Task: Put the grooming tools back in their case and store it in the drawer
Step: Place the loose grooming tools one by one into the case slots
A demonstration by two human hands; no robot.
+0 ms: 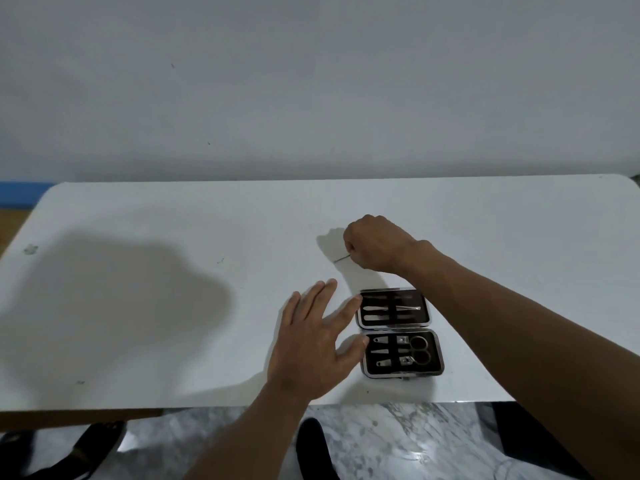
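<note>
A small black grooming case (400,332) lies open on the white table (173,289), near its front edge. Its upper half holds slim metal tools; the lower half holds clippers and small scissors (419,351). My left hand (317,341) rests flat on the table, fingers spread, with the fingertips touching the case's left side. Beyond the case, my right hand (375,242) is closed around a thin metal tool (342,258), whose tip sticks out to the left, just above the tabletop.
A plain wall rises behind the table. Below the front edge I see a marbled floor (398,445), dark sandals and feet. A strip of brown shows under the table's left front edge. No drawer is in view.
</note>
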